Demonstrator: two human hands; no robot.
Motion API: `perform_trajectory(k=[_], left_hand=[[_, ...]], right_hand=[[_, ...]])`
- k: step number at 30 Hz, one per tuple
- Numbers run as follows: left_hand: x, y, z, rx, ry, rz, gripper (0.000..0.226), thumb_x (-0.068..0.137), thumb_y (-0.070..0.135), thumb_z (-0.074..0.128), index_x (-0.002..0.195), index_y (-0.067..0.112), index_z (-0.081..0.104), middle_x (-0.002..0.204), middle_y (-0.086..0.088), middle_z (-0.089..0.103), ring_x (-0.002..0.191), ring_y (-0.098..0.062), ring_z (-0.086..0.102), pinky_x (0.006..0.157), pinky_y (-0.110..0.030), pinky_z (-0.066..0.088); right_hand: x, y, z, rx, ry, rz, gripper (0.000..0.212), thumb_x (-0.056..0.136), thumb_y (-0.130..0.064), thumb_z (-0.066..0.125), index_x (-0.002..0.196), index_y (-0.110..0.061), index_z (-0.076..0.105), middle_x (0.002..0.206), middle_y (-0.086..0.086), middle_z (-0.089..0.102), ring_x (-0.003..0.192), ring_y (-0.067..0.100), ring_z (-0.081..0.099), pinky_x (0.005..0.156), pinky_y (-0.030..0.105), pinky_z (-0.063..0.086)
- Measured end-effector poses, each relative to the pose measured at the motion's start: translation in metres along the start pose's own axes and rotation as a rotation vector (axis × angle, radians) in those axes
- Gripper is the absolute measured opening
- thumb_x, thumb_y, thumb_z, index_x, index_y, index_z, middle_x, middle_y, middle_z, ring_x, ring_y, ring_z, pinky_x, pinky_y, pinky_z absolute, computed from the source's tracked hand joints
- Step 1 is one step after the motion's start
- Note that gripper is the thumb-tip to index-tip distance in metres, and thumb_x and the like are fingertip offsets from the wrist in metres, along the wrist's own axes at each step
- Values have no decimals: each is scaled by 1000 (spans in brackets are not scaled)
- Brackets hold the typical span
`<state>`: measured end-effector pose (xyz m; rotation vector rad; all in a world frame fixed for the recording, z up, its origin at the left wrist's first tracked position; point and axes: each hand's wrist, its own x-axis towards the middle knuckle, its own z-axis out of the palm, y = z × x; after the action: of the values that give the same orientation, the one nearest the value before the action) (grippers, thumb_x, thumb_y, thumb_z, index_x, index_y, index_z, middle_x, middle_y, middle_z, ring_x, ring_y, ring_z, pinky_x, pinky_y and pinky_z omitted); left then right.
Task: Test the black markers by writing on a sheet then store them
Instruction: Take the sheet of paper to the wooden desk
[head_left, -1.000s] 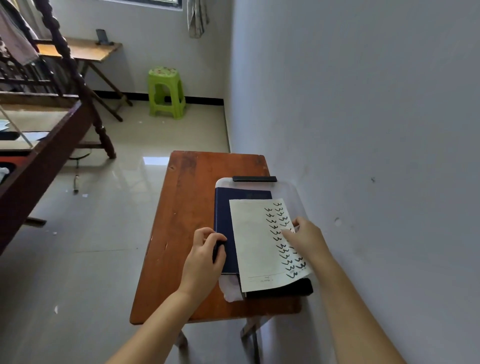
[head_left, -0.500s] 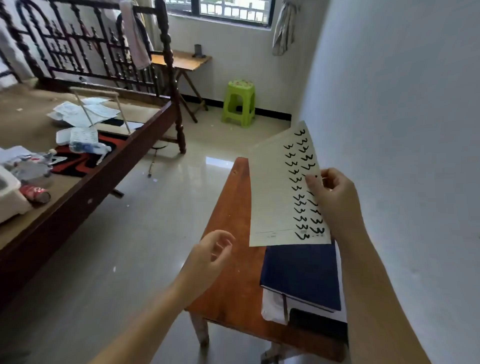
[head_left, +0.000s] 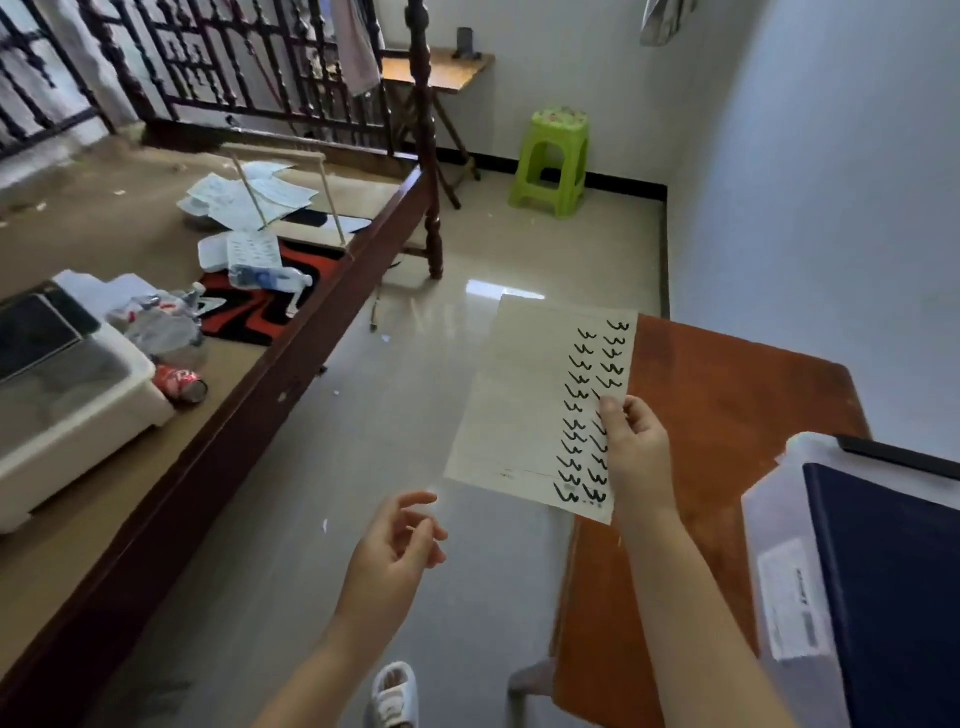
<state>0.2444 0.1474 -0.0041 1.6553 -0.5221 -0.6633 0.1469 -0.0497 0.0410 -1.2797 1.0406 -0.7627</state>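
My right hand (head_left: 631, 449) pinches the right edge of a white sheet (head_left: 524, 405) covered with two columns of black marker strokes. It holds the sheet in the air over the left edge of the brown table (head_left: 727, 410). My left hand (head_left: 395, 551) hovers below and left of the sheet, over the floor, with loosely spread fingers and nothing in it. A clear plastic box (head_left: 779, 561) with a black clasp stands on the table at the right, with a dark blue book (head_left: 893, 587) on top. No marker is visible.
A wooden bed frame (head_left: 291, 374) runs along the left, strewn with papers (head_left: 244, 200), a bottle, a crushed can (head_left: 182, 384) and a white bin (head_left: 78, 410). A green stool (head_left: 553, 156) and a small desk stand at the far wall. A white wall is at the right.
My right hand lifted the sheet off the blue book and carried it left. My left hand let go of the book and dropped away. The view swung left toward the bed.
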Motion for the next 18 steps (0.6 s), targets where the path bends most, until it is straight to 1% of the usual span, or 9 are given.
perform_trajectory(k=[2,4,5,6,8,9,12,14,18], left_hand=[[28,-1,-24,15,-46,-19,24,89,-2,46,97,18,56,76,-12,60,61,-13,59,62,-19,51],[52,-2,-43,20,-44,-42,25,90,-2,46,97,20,56,76,-11,61,61,-13,59,62,-20,51],[62,-2,-51,23,-36,-52,25,90,-1,46,96,21,56,76,-11,61,61,-13,60,62,-22,51],[72,-4,-56,29,-31,-62,26,90,-1,46,96,22,56,76,-11,61,61,-12,60,62,-23,51],[94,-6,-63,35,-40,-82,26,90,-1,46,96,21,56,75,-12,61,60,-11,59,62,-23,52],[107,-7,-64,35,-56,-92,25,89,-2,46,96,20,56,75,-12,61,60,-11,59,61,-23,52],[153,-7,-64,35,-144,-132,22,89,-1,46,96,16,57,73,-10,61,59,-12,58,59,-21,49],[188,-6,-61,45,-228,-169,21,89,-3,45,93,14,57,70,-8,60,56,-12,57,57,-19,47],[275,2,-49,94,-314,-192,22,88,-4,45,91,13,58,69,-5,61,56,-13,57,56,-19,46]], right_hand=[[12,-2,34,-3,31,22,21,93,-29,55,74,-20,58,81,16,55,74,29,50,70,43,47],[26,-3,62,1,52,35,19,92,-29,55,76,-20,59,79,28,52,75,28,49,70,42,45],[34,-2,75,8,53,39,17,92,-29,56,78,-19,60,85,37,54,75,29,51,72,43,47],[42,-2,86,15,51,46,16,93,-28,56,81,-19,61,93,38,60,76,31,55,76,46,50],[60,-2,104,27,48,70,13,94,-25,55,84,-18,61,94,24,68,84,35,63,82,51,53],[70,-2,112,34,45,84,13,94,-24,54,85,-17,61,92,20,67,85,35,62,81,51,52],[108,-4,129,66,36,108,14,94,-24,54,87,-15,61,89,19,61,79,34,55,74,48,50],[139,-6,138,78,52,125,14,94,-23,53,88,-15,63,92,16,67,80,33,62,75,46,54],[215,-17,158,61,45,142,16,95,-24,51,86,-18,63,90,13,72,79,30,69,62,36,58]])
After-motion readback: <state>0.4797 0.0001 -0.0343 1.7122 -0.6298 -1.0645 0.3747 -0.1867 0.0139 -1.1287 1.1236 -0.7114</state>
